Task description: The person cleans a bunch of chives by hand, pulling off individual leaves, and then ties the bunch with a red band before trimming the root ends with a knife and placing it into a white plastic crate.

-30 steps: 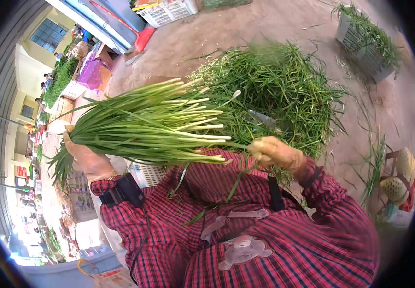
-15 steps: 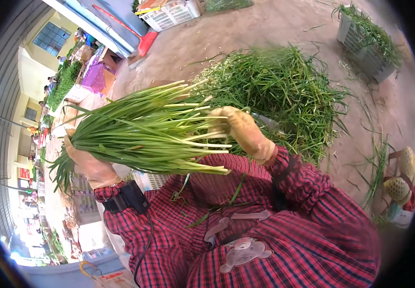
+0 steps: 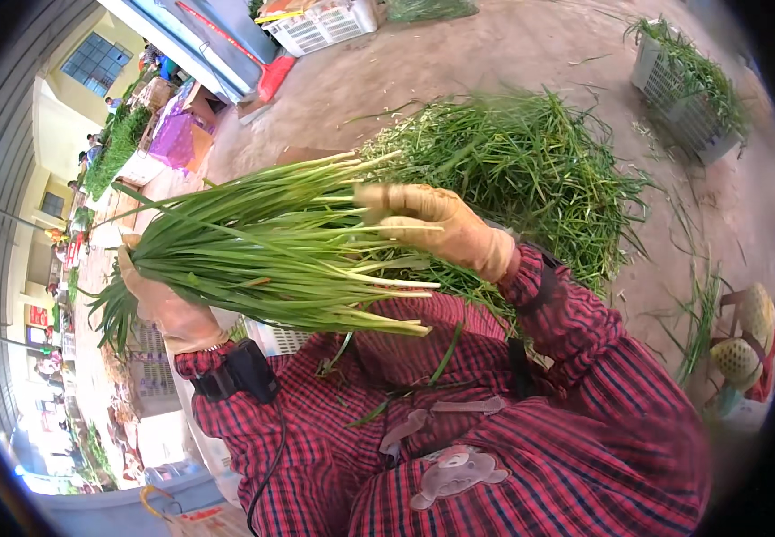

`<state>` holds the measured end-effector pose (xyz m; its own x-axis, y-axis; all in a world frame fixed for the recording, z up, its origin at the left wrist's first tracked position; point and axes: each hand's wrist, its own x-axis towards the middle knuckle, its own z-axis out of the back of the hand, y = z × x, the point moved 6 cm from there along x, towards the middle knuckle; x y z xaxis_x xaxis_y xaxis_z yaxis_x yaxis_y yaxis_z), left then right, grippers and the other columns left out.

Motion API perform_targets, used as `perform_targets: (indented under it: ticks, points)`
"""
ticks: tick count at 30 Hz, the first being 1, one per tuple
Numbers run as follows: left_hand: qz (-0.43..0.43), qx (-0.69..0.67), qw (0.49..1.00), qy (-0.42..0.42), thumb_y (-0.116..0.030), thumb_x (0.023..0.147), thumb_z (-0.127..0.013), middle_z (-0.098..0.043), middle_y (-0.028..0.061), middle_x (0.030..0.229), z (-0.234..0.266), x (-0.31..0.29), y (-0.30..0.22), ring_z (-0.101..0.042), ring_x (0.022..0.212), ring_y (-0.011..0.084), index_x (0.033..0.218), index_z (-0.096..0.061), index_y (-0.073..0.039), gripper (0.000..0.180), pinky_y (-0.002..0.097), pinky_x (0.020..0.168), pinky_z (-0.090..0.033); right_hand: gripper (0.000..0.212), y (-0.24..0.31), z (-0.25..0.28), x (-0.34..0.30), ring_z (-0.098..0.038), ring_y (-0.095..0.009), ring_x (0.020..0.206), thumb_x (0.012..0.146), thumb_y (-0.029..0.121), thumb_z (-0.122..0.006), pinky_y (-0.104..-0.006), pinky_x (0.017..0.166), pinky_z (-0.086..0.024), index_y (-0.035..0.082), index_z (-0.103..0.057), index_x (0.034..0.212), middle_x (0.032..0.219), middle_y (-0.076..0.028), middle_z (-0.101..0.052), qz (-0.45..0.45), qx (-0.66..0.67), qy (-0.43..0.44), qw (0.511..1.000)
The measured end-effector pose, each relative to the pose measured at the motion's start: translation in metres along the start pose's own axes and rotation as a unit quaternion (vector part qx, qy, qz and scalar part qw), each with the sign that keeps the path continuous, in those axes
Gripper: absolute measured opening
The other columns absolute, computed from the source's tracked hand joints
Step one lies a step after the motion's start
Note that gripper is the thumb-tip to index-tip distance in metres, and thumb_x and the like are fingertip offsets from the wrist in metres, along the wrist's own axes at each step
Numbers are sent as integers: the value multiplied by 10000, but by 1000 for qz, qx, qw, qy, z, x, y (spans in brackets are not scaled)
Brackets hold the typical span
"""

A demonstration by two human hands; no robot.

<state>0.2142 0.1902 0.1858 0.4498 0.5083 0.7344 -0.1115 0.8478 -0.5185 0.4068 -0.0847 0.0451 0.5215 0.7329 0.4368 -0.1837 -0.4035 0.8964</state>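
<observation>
Bunch of green stalks: held up sideways above the checked clothing (image 3: 575, 438) of the lap, its body (image 3: 262, 259) fanned, leaf tips (image 3: 111, 313) hanging past the left side, pale ends (image 3: 414, 285) pointing right.
Left hand (image 3: 172, 309): grip closed around the leafy part; a firm but not crushing hold there would best steady the fan.
Right hand (image 3: 428, 224): among the upper pale ends, fingers curled, grip narrow; the fingertips are blurred, so I cannot tell whether a stalk is pinched.
Pale ends: uneven and spread apart; taking few at a time, close to the tip, and drawing along their length should spare the neighbours.
Heap of loose greens (image 3: 539, 170): on the floor (image 3: 459, 58) just beyond the right hand; holding the bunch clear of it would avoid tangling.
Loose blade (image 3: 445, 354): lying on the clothing, below the bunch, apart from both hands.
</observation>
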Motion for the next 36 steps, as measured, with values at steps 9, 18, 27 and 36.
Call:
perform_targets:
  ticks: [9,18,27,36]
  points:
    - [-1,-65,996,56,-305,1000,-574,-673,104,999,3,9,-1,-634,941,188,1171,-528,50,397,333,878,-503,277,-66,79,-53,-691,-157,873,970,218,-650,-300,826,-562,9,-716,1139,1000,-74,-735,-276,-137,-208,928]
    - [-33,100,994,-6,-317,996,-574,-685,141,1084,0,10,-1,-635,1041,257,1273,-546,35,449,348,944,-495,426,-12,-8,-5,-650,-184,1070,946,298,-712,-337,943,-531,36,-656,1277,1207,-106,-695,-112,22,59,992]
    - [113,-296,948,42,-201,1037,-477,-685,127,1071,-8,23,-27,-669,878,180,1170,-605,44,307,301,779,-561,223,-35,27,-45,-623,-110,658,1007,207,-625,-252,614,-531,4,-697,1064,802,-28,-665,-145,136,-24,980]
    - [-113,-68,991,35,-265,1033,-519,-683,85,914,13,57,-44,-639,809,187,997,-678,24,332,329,746,-523,516,-107,77,-125,-500,-284,1348,885,277,-705,-396,1129,-404,197,-595,1383,1467,-107,-513,-211,-375,40,902]
